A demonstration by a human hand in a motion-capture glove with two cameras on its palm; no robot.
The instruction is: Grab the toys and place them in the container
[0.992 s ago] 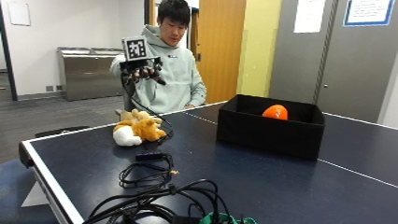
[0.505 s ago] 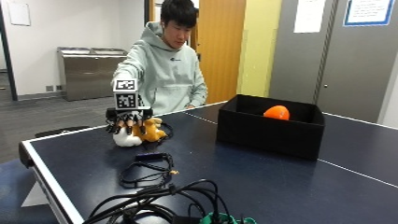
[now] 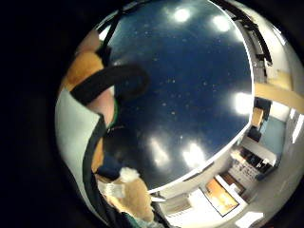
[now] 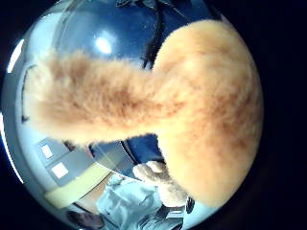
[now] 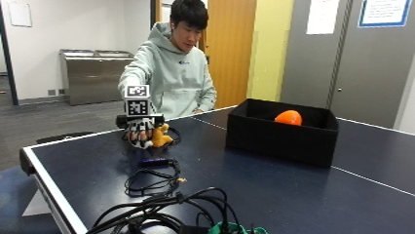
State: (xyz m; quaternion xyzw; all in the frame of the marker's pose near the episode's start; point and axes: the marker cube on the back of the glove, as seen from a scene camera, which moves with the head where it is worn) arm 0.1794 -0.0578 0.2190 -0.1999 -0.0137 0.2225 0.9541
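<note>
The right hand has come down from the air onto the plush near the desk's far edge, fingers curled round it, so lifting to the box seems next.

Person: pale grey-green hoodie; right hand in black glove.

- A person in a pale hoodie sits at the far side of a dark blue table.
- Their gloved right hand is down on a tan and white plush toy at the table's left (fingers wrapped over it).
- To the right stands a black container with an orange toy inside.
- Black cables lie near the front edge.
</note>
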